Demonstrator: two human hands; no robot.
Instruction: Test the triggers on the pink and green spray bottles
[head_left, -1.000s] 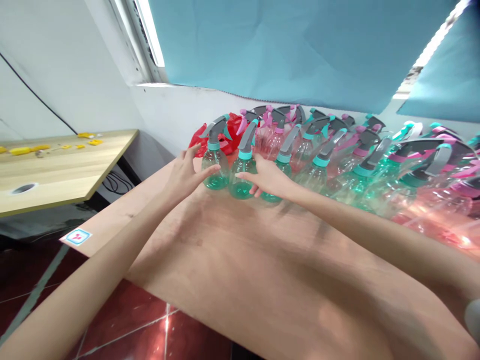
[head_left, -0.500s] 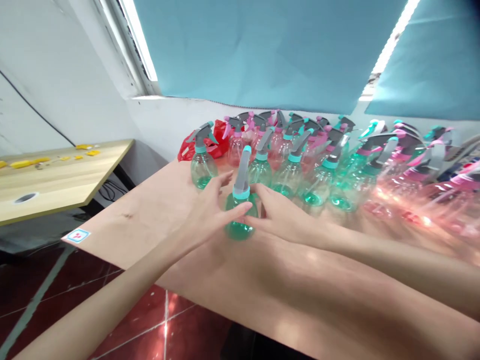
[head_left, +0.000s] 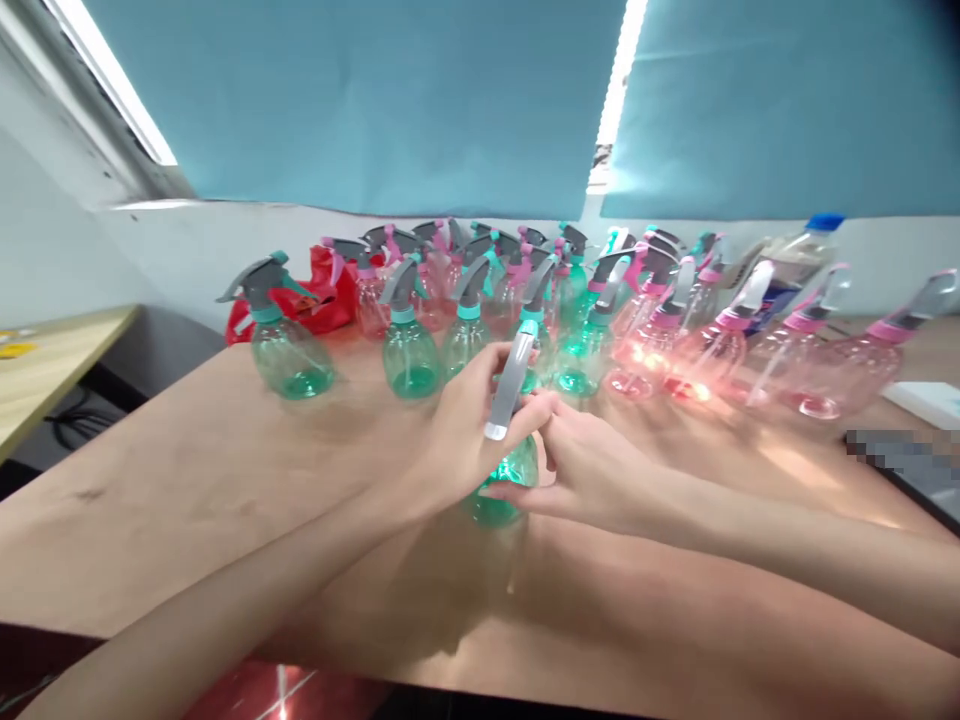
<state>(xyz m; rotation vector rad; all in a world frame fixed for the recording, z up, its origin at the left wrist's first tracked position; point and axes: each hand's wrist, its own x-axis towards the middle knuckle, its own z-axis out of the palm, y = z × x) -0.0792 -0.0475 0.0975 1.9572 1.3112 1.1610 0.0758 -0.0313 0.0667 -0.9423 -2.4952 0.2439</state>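
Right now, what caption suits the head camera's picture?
Two bare hands hold a rounded, translucent green spray bottle in front of similar green and pink bottles.

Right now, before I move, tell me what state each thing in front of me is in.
Bottle in hand: sprayer head on, leaning slightly; cannot tell if lifted.
Left hand: closed around its upper part.
Right hand: gripping it lower down.
Far-left green bottle: upright, sprayer head on.
Far-right pink bottle: standing, sprayer head on.
Red bag: crumpled.
Blue-topped bottle: cap on.
Blue window sheets: hanging, bright gap between.
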